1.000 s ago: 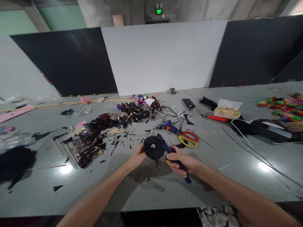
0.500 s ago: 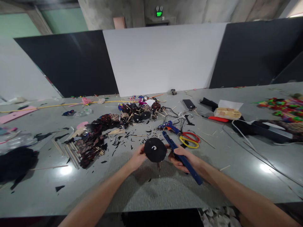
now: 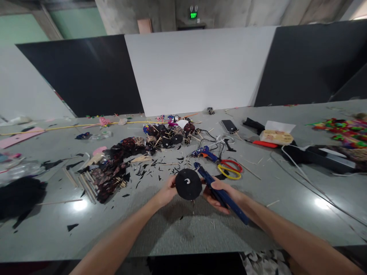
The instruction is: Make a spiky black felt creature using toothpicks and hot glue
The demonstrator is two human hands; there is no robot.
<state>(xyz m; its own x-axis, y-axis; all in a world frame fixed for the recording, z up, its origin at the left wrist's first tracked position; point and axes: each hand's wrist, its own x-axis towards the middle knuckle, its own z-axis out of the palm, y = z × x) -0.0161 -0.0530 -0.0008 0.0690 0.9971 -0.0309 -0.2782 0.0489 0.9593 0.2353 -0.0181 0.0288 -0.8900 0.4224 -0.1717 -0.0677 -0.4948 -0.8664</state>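
Note:
My left hand (image 3: 168, 191) grips the left edge of a small round black umbrella (image 3: 183, 188), its fingers partly hidden behind it. The umbrella's top faces me and has a curved white mark near the centre. My right hand (image 3: 222, 194) is closed around a long dark-blue tool (image 3: 229, 200) that looks like a stapler. The tool slants from upper left to lower right, and its far end lies close to the umbrella's right edge. Some right fingers reach toward that edge; whether they touch it is hard to see.
Ahead lies a heap of small dark umbrellas (image 3: 155, 133) with wooden ribs. Right of it are a blue glue gun (image 3: 208, 153), yellow-handled scissors (image 3: 229, 172) and a phone (image 3: 229, 126). Black scraps (image 3: 146, 168) litter the table; dark patterned pieces (image 3: 107, 179) lie left beside sticks (image 3: 87, 187).
The umbrella has tipped so its round top faces me more squarely, and the stick below it shows less. The blue tool has shifted slightly down. Both hands keep their hold.

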